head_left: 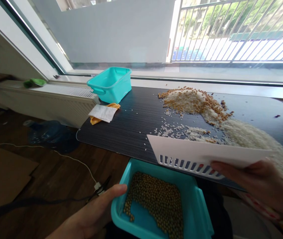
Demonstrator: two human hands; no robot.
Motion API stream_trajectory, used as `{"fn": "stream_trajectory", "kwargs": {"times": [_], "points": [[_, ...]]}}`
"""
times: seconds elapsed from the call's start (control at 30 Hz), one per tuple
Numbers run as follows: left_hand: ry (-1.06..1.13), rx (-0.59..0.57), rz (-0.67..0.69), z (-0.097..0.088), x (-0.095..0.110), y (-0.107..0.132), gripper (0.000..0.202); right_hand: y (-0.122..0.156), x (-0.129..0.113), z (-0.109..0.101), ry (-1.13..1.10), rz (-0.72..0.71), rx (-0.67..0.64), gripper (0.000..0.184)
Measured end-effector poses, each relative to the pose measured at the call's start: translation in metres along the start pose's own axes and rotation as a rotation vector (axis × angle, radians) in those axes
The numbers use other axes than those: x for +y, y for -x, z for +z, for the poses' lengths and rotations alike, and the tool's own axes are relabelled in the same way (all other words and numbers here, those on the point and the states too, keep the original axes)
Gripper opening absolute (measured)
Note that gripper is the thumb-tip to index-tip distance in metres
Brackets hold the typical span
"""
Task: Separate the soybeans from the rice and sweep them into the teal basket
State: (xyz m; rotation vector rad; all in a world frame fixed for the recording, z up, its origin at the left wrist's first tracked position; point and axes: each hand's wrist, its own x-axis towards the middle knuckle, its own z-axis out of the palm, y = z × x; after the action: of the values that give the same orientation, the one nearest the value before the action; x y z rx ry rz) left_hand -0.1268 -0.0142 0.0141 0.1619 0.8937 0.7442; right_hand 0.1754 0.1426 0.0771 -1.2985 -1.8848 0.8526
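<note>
My left hand [95,212] grips the left rim of a turquoise tub [193,199] that holds a layer of soybeans [158,202], below the table's front edge. My right hand [258,181] holds a white card-like scoop [201,151] with slots along its lower edge, its edge resting on the dark table [131,122] over the tub. Behind the scoop lies a pile of white rice [253,139]. Farther back sits a heap of rice mixed with soybeans [193,101].
A second turquoise tub [111,84] stands at the table's back left corner, beside a white and orange cloth [103,113]. A radiator [44,99] runs along the left wall under the window. A cable [64,156] and cardboard [4,176] lie on the wooden floor.
</note>
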Motion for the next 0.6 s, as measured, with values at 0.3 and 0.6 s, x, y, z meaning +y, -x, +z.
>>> {"fn": "stream_trajectory", "kwargs": {"times": [0.3, 0.6], "points": [[0.004, 0.019, -0.014, -0.003, -0.002, -0.002, 0.062, -0.028, 0.011, 0.023, -0.242, 0.048, 0.009, 0.022], [0.067, 0.032, -0.024, -0.001, 0.0, 0.0, 0.06, -0.032, 0.01, 0.019, -0.299, 0.005, -0.198, 0.017]]}}
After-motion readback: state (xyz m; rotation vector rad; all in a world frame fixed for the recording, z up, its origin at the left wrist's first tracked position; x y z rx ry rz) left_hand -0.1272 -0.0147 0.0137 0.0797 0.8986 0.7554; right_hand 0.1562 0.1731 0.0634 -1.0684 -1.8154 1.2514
